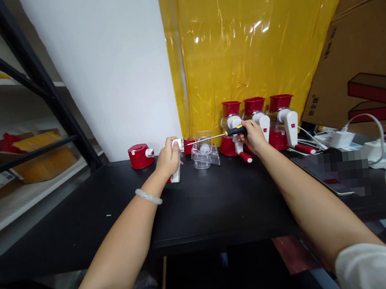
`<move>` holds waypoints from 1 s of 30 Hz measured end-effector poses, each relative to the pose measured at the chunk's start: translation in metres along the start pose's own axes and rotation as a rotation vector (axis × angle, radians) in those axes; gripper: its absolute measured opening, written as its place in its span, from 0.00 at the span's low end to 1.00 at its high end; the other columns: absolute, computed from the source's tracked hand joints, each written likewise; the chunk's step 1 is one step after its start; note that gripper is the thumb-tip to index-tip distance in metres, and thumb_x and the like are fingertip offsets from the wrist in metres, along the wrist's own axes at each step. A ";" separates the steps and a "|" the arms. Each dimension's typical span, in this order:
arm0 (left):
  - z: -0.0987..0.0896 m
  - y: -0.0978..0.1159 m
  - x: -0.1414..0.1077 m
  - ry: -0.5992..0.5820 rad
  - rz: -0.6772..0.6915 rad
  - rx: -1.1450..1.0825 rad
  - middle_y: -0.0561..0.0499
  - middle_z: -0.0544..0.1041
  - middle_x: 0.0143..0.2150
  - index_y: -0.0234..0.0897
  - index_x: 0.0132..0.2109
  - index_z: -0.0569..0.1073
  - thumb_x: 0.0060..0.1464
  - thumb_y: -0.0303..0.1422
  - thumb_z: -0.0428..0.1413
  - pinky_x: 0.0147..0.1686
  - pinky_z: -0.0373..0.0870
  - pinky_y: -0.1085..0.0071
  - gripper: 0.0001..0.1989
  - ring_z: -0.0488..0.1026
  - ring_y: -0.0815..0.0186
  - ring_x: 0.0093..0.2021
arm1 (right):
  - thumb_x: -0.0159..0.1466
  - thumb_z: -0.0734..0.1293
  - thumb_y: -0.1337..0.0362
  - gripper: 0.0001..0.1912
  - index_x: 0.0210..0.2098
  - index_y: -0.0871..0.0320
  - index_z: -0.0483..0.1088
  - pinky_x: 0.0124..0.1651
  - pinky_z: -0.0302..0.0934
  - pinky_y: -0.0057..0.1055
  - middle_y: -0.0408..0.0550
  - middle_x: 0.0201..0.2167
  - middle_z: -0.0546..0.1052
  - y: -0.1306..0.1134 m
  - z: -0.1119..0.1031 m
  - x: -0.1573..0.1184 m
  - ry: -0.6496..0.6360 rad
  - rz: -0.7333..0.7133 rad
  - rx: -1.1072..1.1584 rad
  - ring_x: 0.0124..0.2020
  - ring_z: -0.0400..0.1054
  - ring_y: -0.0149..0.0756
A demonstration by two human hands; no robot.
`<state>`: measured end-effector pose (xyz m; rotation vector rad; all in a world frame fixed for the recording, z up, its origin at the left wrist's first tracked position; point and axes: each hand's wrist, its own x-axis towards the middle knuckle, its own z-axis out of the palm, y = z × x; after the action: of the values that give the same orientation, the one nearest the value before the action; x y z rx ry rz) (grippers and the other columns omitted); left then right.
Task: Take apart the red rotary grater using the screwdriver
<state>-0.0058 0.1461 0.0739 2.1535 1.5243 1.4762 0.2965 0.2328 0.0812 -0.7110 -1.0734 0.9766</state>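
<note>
Big red lettering (pixel 366 87) on that carton (pixel 338 51), right of the clear part (pixel 201 162); left fingers (pixel 174 151) grip a white crank (pixel 176 174), right fingers (pixel 248 127) a black-and-yellow screwdriver (pixel 233 131)!

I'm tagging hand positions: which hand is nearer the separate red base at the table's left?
Left. The left hand, gripping the white crank handle, is just right of the red base; the right hand, holding the screwdriver, is farther right, beyond the clear plastic body.

The brown box (pixel 372 43) has a big red mark (pixel 373 84) with black edges, like a letter, but nobody can tell which. Small dark signs (pixel 313 105) run sideways on it, too tiny to read.
</note>
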 end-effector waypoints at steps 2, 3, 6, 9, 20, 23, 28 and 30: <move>0.000 0.001 0.000 -0.005 -0.002 0.001 0.54 0.72 0.28 0.39 0.51 0.62 0.66 0.48 0.36 0.21 0.68 0.73 0.21 0.72 0.69 0.19 | 0.54 0.69 0.58 0.12 0.30 0.54 0.62 0.17 0.58 0.24 0.35 0.16 0.64 -0.001 0.000 -0.001 -0.005 0.011 0.030 0.14 0.58 0.26; 0.000 0.001 0.000 -0.007 -0.001 0.002 0.54 0.72 0.28 0.38 0.51 0.62 0.66 0.48 0.36 0.21 0.68 0.73 0.21 0.72 0.69 0.19 | 0.53 0.69 0.59 0.11 0.30 0.54 0.63 0.18 0.57 0.24 0.36 0.17 0.65 -0.002 0.000 -0.001 -0.011 0.013 0.045 0.15 0.58 0.26; 0.000 0.001 -0.001 -0.010 0.000 0.003 0.54 0.72 0.28 0.38 0.51 0.62 0.67 0.48 0.36 0.21 0.67 0.73 0.21 0.72 0.69 0.19 | 0.50 0.67 0.61 0.10 0.30 0.54 0.63 0.18 0.56 0.25 0.36 0.19 0.66 -0.002 -0.001 -0.002 -0.025 0.006 0.077 0.16 0.59 0.26; 0.000 0.001 -0.001 -0.010 0.002 0.006 0.54 0.72 0.28 0.38 0.51 0.62 0.67 0.48 0.36 0.22 0.67 0.73 0.21 0.72 0.69 0.19 | 0.49 0.67 0.61 0.11 0.31 0.54 0.63 0.18 0.56 0.25 0.37 0.20 0.66 -0.001 -0.002 -0.002 -0.025 0.005 0.084 0.16 0.60 0.27; 0.000 0.002 -0.001 -0.012 0.001 0.010 0.54 0.72 0.28 0.38 0.52 0.62 0.66 0.48 0.36 0.21 0.67 0.73 0.21 0.72 0.69 0.19 | 0.46 0.65 0.63 0.12 0.32 0.54 0.63 0.18 0.57 0.25 0.38 0.22 0.67 -0.002 -0.001 -0.003 -0.004 0.004 0.093 0.19 0.63 0.29; 0.000 0.002 -0.001 -0.010 -0.004 0.005 0.55 0.72 0.28 0.39 0.51 0.62 0.66 0.48 0.36 0.21 0.67 0.73 0.21 0.72 0.69 0.19 | 0.48 0.66 0.61 0.12 0.32 0.53 0.62 0.19 0.58 0.27 0.37 0.21 0.67 -0.002 -0.003 -0.003 -0.034 -0.005 0.068 0.17 0.62 0.29; 0.000 0.001 -0.001 -0.002 0.001 -0.011 0.55 0.71 0.28 0.39 0.51 0.62 0.66 0.48 0.36 0.21 0.67 0.74 0.20 0.72 0.69 0.19 | 0.55 0.66 0.47 0.17 0.31 0.53 0.62 0.18 0.58 0.28 0.37 0.18 0.67 0.000 -0.005 -0.001 -0.062 -0.011 0.062 0.16 0.62 0.30; 0.000 0.001 -0.001 0.002 0.005 -0.007 0.55 0.72 0.27 0.39 0.51 0.62 0.66 0.47 0.37 0.21 0.66 0.74 0.20 0.72 0.69 0.19 | 0.57 0.63 0.40 0.22 0.30 0.53 0.62 0.17 0.56 0.28 0.37 0.16 0.65 0.001 -0.005 0.001 -0.024 -0.009 0.021 0.14 0.59 0.29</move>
<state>-0.0054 0.1450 0.0743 2.1541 1.5140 1.4835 0.3010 0.2345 0.0788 -0.6787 -1.0847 0.9894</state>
